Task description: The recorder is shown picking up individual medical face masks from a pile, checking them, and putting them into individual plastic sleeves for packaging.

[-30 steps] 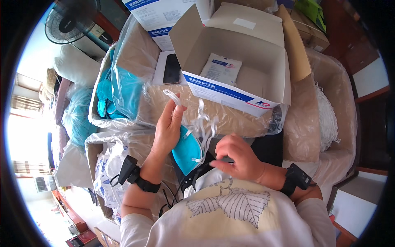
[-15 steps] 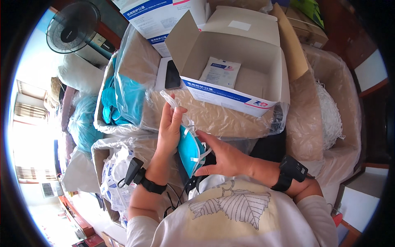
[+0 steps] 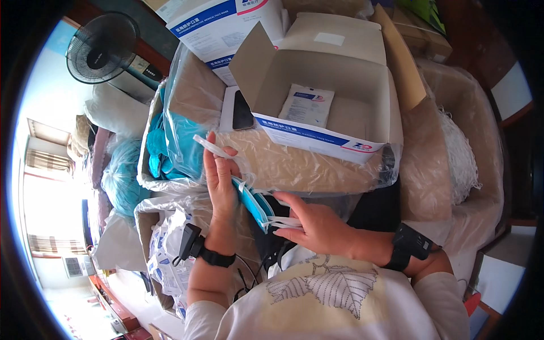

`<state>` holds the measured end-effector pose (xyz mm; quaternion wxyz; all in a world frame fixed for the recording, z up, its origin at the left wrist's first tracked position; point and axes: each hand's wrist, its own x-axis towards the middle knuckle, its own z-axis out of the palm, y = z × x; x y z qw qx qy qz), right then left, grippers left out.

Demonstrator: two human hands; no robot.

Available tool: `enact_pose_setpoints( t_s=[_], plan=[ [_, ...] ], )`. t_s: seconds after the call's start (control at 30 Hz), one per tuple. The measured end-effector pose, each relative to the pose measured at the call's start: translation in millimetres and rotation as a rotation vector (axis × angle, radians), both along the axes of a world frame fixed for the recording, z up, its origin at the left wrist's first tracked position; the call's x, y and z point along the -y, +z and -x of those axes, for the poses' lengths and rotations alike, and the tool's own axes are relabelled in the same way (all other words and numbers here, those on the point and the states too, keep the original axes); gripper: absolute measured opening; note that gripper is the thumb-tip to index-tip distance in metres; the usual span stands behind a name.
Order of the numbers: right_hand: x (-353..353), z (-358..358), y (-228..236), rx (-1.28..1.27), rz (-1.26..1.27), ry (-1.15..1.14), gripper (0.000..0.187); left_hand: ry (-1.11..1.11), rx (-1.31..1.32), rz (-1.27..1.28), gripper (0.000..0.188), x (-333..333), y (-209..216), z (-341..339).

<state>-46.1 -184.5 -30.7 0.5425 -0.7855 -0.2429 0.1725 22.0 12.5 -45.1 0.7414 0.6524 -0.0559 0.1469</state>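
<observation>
A teal cup-shaped face mask (image 3: pixel 253 203) with white elastic straps hangs tilted between my two hands. My left hand (image 3: pixel 222 184) has its fingers curled, with a white strap (image 3: pixel 207 146) looped at the fingertips and the mask lying beside the palm. At the mask's lower end, my right hand (image 3: pixel 317 225) is closed on white strap loops between thumb and fingers. Ahead of both hands stands an open white carton (image 3: pixel 317 139) with a blue band, holding one sealed flat packet (image 3: pixel 306 105).
Left are a plastic-lined box of teal masks (image 3: pixel 181 141) and another of white-and-blue packets (image 3: pixel 170 241). A black phone (image 3: pixel 242 110) lies beside the carton. Right, a lined box holds white straps (image 3: pixel 458 158). A fan (image 3: pixel 103 48) stands at far left.
My left hand has shifted slightly left, with its strap pulled further out. The mask has turned more edge-on, and my right hand now grips its straps at the lower end.
</observation>
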Motion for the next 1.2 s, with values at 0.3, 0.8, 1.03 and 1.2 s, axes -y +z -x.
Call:
enact_pose_setpoints(
  t_s=[0.3,0.8,1.03,1.2],
  plan=[
    [-7.2,-28.6,7.6,0.309,-0.261,-0.086,0.032,-0.205,0.221,-0.252,0.053,6.2,36.0,1.8],
    [9.8,-30.6,14.1,0.104,-0.223,-0.073,0.024,0.115,0.044,-0.332,0.042,21.0,29.7,-4.5],
    [-4.4,-27.3,-8.3,-0.020,-0.168,-0.044,0.034,0.165,-0.012,-0.364,0.029,29.7,19.0,-1.6],
    [12.0,-41.5,-18.8,-0.080,-0.086,-0.037,0.028,0.183,0.355,-1.061,0.020,33.3,35.8,6.4]
  ],
)
